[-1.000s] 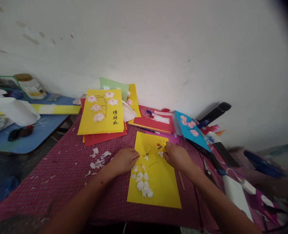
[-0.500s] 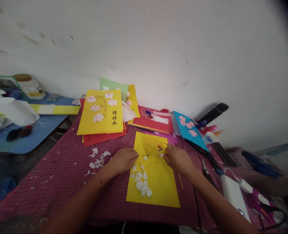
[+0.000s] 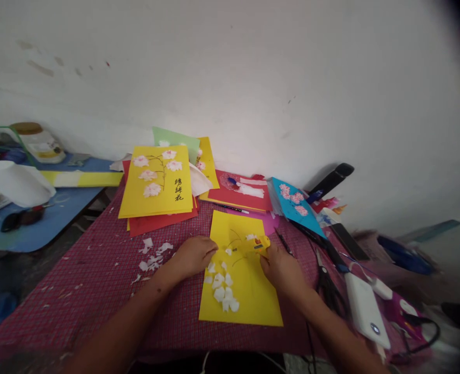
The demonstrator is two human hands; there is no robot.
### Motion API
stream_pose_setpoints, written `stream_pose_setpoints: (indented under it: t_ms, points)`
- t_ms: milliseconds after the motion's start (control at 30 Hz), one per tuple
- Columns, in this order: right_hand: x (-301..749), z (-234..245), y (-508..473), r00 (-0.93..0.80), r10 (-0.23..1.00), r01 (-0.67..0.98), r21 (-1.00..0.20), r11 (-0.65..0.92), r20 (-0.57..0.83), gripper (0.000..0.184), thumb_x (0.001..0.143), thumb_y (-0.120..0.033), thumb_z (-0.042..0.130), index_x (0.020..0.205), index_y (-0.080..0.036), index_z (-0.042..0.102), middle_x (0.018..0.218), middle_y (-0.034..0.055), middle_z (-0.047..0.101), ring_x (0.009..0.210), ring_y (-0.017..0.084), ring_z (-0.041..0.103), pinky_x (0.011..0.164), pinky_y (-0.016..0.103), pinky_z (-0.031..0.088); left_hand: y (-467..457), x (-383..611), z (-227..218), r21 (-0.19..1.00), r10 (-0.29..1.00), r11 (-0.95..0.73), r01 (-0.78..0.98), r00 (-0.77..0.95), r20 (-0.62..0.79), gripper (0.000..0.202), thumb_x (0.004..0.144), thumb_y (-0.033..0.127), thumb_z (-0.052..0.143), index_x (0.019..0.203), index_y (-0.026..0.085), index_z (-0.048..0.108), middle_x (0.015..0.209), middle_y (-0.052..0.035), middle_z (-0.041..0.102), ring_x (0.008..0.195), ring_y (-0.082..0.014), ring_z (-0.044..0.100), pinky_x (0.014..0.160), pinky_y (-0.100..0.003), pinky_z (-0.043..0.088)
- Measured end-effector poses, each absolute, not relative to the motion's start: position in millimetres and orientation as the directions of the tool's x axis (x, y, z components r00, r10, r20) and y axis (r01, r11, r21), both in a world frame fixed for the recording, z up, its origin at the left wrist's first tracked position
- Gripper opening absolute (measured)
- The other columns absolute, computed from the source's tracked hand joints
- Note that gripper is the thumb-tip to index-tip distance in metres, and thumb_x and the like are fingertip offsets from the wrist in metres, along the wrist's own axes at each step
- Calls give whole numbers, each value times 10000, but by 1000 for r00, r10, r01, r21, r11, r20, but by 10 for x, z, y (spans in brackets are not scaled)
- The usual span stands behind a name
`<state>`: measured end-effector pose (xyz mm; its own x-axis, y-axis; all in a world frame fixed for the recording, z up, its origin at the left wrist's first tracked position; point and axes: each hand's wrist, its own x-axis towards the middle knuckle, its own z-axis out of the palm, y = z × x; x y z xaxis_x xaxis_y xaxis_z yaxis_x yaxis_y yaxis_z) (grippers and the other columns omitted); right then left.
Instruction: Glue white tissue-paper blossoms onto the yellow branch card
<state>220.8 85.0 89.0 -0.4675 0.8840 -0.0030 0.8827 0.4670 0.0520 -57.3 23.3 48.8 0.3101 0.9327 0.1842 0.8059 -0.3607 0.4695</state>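
The right hand (image 3: pixel 280 266) had drawn back, pinching a yellow tube (image 3: pixel 259 243); beside it, the left hand (image 3: pixel 193 254) lay flat on the sheet (image 3: pixel 249 298).

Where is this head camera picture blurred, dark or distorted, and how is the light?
Head view: even light, no glare; the middle is fairly sharp, where the left hand rests on the yellow sheet and the right hand grips a small yellow tool; the right edge is smeared around the blue object; the top right corner is dark; the wide lens bends the edges.
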Motion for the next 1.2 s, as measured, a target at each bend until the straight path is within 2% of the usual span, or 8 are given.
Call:
stream_pose_setpoints:
  t_ms: [267,367,500,633,833,933,1067,1200]
  points:
    - [2219,953,713,-629,775,777,77,625,55,163,897,-129,456,962,-157,602,884,90,669,727,194,619,587,283,343,233,-573,515,477,933,-360,801,308,187,237,959,229,459,898,182,683,873,-45,699,849,-193,634,778,-291,446]
    - [2286,955,711,-632,774,774,-9,633,38,163,891,-162,480,986,-166,612,911,95,678,765,204,628,607,277,361,230,-575,529,479,934,-356,803,305,184,232,955,225,463,900,181,683,872,-44,699,846,-192,634,775,-289,447]
    - [2531,809,734,-379,924,892,-292,346,-61,198,868,-356,552,897,-169,607,832,87,688,749,225,641,598,282,396,228,-573,523,483,934,-356,800,302,188,237,958,228,458,901,184,685,874,-45,701,846,-190,634,776,-287,447]
    - [2774,676,750,-264,938,846,-521,114,-223,243,799,-407,634,873,-179,593,814,60,684,710,210,638,576,280,431,233,-574,499,482,935,-355,801,302,188,247,960,237,454,908,184,690,883,-49,704,861,-195,636,791,-297,451]
    - [2884,686,885,-259,892,779,-626,-34,-371,293,915,-442,464,932,-170,573,573,-28,576,434,142,541,423,236,383,225,-573,513,532,934,-358,767,291,208,238,946,227,467,940,186,701,908,-51,710,855,-184,632,795,-291,456]
    - [2934,757,971,-262,928,877,-466,114,-266,284,908,-419,478,863,-172,611,660,30,655,545,188,622,489,264,423,209,-558,568,627,940,-341,701,257,224,232,933,221,479,940,188,709,927,-51,719,860,-176,639,791,-278,460]
    - [2928,906,927,-285,958,944,-163,286,26,307,889,-443,536,897,-161,657,867,123,710,802,289,675,652,352,469,194,-526,628,836,974,-222,502,147,170,201,899,253,533,927,188,721,942,-40,731,866,-174,651,776,-269,475]
    - [2603,1040,722,-444,886,762,-465,450,130,227,930,-347,510,1007,-197,662,937,74,705,814,204,657,715,299,483,190,-485,615,985,994,-31,171,105,13,195,855,308,616,939,155,705,835,-28,709,737,-148,628,678,-253,475]
